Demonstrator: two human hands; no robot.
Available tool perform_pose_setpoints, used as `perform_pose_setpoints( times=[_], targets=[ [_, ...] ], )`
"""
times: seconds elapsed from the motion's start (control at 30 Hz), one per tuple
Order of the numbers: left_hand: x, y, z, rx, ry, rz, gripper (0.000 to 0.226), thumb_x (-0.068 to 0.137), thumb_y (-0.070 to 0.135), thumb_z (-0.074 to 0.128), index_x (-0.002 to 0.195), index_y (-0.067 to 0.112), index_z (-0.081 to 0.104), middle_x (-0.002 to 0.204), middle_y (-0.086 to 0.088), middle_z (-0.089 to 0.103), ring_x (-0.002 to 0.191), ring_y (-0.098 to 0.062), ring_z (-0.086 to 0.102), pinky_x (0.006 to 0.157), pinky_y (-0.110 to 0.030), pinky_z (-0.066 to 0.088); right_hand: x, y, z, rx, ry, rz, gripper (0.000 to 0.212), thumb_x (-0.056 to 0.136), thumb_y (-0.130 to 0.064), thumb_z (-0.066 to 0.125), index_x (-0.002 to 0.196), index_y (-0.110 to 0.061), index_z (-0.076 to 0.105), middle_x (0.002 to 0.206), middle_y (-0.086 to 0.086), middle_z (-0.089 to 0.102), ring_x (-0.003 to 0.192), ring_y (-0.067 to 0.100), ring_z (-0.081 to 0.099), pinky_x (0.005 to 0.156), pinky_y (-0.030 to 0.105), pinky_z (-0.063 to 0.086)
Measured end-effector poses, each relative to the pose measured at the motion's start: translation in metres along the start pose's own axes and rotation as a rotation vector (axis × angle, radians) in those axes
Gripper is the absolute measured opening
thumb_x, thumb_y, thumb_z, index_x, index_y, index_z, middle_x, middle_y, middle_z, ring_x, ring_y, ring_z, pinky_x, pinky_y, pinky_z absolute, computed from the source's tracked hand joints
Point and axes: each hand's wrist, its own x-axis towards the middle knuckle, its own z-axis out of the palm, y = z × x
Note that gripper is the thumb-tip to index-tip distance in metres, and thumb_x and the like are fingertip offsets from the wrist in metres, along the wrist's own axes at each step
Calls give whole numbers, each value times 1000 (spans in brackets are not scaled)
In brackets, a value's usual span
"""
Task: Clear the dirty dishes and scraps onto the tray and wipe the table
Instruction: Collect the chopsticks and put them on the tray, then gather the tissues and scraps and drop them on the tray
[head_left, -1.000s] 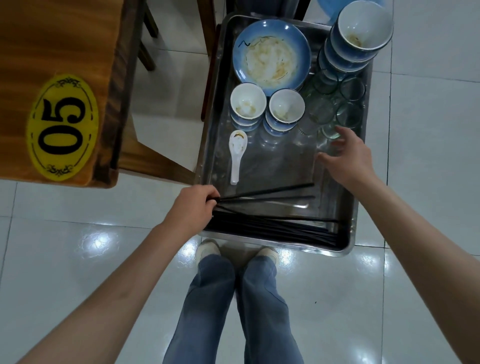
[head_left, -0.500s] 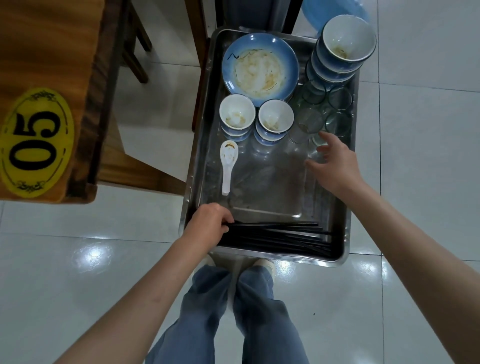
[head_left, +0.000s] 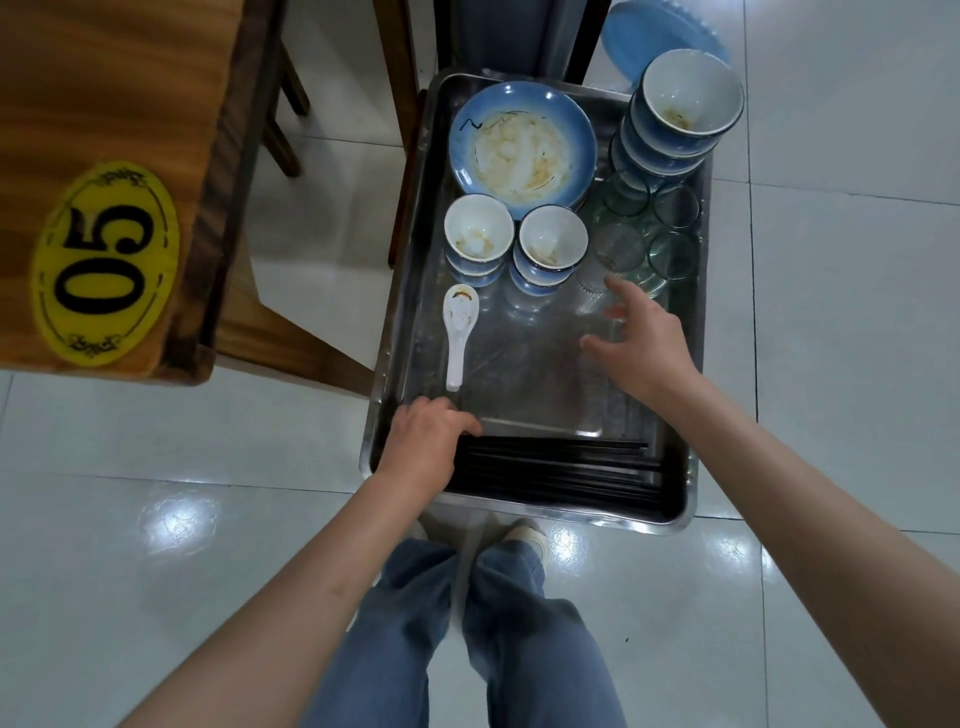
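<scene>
Black chopsticks (head_left: 561, 467) lie under the left hand (head_left: 423, 447) fingers in the tray (head_left: 400, 332).

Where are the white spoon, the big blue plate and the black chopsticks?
spoon (head_left: 459, 317): head view, on its bowl.
plate (head_left: 522, 150): head view, on its soiled middle.
chopsticks (head_left: 561, 467): head view, mid-length of the bundle.
</scene>
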Motion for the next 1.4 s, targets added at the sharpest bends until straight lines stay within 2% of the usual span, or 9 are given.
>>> perform_pose_setpoints(
  times=[0.37,0.6,0.83,1.0,1.07,1.17,1.23,1.3,1.4],
  targets=[
    [2,1,-6,-34,40,-13,48,83,-2,59,119,28,63,116,-1,60,108,-23,50,99,-37,37,-4,-5,-2,-6,-15,-17,69,83,-23,68,143,-23,32,129,7,55,117,22,51,85,26,40],
    [-13,13,-47,-92,81,-34,48,83,-2,61,121,28,60,115,0,61,108,-21,51,98,-37,40,-24,-29,-21,4,-25,-29,72,83,-23,68,144,-25,30,130,6,55,115,21,52,77,23,40],
    [-48,42,-123,-126,106,-26,48,82,2,64,125,24,58,116,-3,61,107,-24,54,92,-40,45,-73,-73,-66,12,-46,-81,71,82,-22,68,143,-25,31,127,6,56,110,21,54,80,24,37],
    [-92,69,-192,-282,192,-5,57,78,8,70,129,26,54,125,4,59,115,-18,53,96,-36,44,-122,-108,-107,8,-97,-157,72,81,-24,69,143,-25,31,131,6,54,118,22,50,89,25,37],
    [-115,77,-220,-304,248,1,62,75,11,73,131,26,52,127,4,58,117,-15,51,98,-29,40,-139,-126,-126,17,-107,-196,72,81,-26,69,143,-25,32,132,6,53,120,22,49,93,28,38],
    [-153,87,-264,-318,332,15,69,73,16,76,135,24,48,131,6,55,120,-10,48,97,-22,34,-163,-162,-156,19,-106,-309,75,79,-28,71,143,-26,32,134,5,51,123,22,46,92,25,33],
    [-176,93,-294,-313,366,19,74,72,20,78,138,25,44,136,7,51,124,-9,45,99,-23,33,-178,-190,-175,35,-120,-391,78,79,-29,71,144,-25,30,138,5,48,126,20,43,94,23,30],
    [-198,97,-324,-291,410,25,78,72,24,79,140,24,41,139,5,49,127,-10,43,102,-25,34,-190,-222,-194,33,-128,-484,80,79,-31,71,146,-24,27,142,4,44,130,19,39,101,28,31],
    [-231,95,-367,-253,528,25,82,69,29,80,141,22,40,139,3,49,127,-10,42,100,-21,31,-207,-268,-221,4,-85,-641,83,78,-32,72,147,-21,26,145,3,41,132,18,37,104,28,29]
  ],
)
